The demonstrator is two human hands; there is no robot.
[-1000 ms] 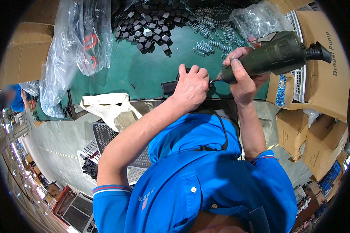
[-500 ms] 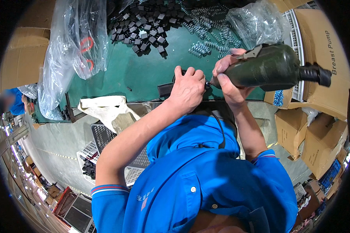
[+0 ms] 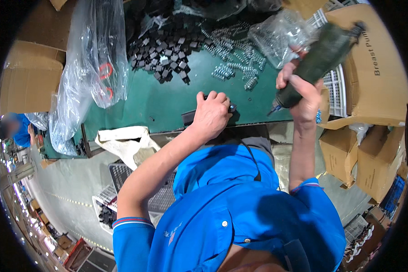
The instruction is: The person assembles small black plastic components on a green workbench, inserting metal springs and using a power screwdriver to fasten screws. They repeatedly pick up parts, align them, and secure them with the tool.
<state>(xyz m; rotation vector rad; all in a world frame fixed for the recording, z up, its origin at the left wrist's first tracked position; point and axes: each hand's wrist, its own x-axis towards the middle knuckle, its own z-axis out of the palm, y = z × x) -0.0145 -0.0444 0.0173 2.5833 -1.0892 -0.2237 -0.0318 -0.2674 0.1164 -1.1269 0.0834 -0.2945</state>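
My left hand [image 3: 211, 114] is closed around a black part [image 3: 189, 118] at the near edge of the green table; its ends stick out on both sides of the fingers, and the rest is hidden. In my right hand [image 3: 307, 97] is a dark green electric screwdriver [image 3: 324, 56], tilted with its thin bit [image 3: 273, 110] pointing down and left. The bit stands apart from the black part. Across the table lie a heap of small black plastic blocks [image 3: 167, 54] and, right of it, a pile of metal springs [image 3: 240, 65].
Clear plastic sheeting [image 3: 81, 59] hangs at the left, and a clear bag [image 3: 281, 36] lies behind the springs. Cardboard boxes [image 3: 381, 99] stand at the right. A white cloth [image 3: 127, 133] drapes over the table edge [image 3: 163, 132]. Crates [image 3: 161, 199] sit below; another person [image 3: 16, 131] is far left.
My right hand has drawn the screwdriver away from the black part, up and to the right, turning it steeper. The left hand keeps its hold on the part.
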